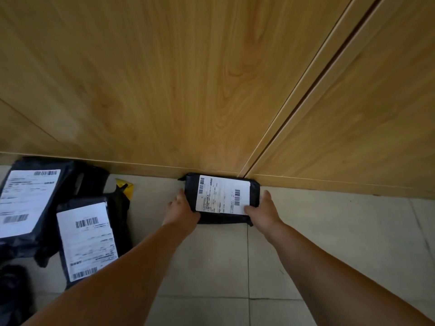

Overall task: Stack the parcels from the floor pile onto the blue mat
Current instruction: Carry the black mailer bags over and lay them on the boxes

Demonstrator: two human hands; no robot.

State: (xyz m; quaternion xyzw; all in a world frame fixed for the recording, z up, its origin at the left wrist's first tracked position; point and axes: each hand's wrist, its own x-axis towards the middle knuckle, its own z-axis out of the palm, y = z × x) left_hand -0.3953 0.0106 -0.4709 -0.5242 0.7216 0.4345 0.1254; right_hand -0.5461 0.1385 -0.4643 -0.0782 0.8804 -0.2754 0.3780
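Both hands, the left hand (182,208) and right hand (263,209), clamp opposite ends of the parcel (222,198), keeping it level near the wall (164,90).

- The fingers of the left hand (182,209) and right hand (264,209) are tucked out of sight under the black parcel (222,198) at 6 o'clock.
- Print on its shipping label (222,194) is too small to read.
- At 9 o'clock, the largest parcel (28,198) is cut by the left edge.
- A yellow item (126,187) is mostly hidden behind the pile.
- A blurred dark object (14,292) at 8 o'clock cannot be identified.
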